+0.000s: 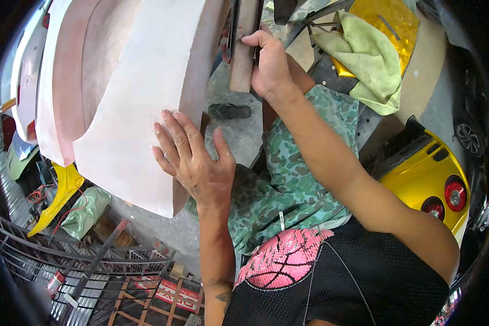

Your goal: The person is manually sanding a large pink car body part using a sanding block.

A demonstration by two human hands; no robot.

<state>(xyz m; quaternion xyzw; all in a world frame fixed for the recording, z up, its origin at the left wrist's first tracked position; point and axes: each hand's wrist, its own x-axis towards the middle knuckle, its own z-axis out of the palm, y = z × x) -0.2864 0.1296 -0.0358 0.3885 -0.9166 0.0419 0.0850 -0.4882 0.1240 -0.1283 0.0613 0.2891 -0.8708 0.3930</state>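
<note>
A large curved car body panel (130, 103), whitish with pinkish patches, fills the upper left. My left hand (193, 149) rests on its pale surface near the edge. The fingers lie stretched and slightly apart, with white dust on the fingertips, and nothing is held. My right hand (270, 68) is closed on a long flat brownish bar (243, 65) standing beside the panel's right edge. Its thumb lies across the bar; the other fingers are mostly hidden behind it. What the bar is exactly, I cannot tell.
A dark slipper (230, 111) lies on the grey floor. At the upper right, a yellow-green cloth (364, 60) drapes over a shiny yellow panel (405, 24). A yellow car rear part (426, 179) with round red lights is at right. Black metal racking (92, 261) stands at lower left.
</note>
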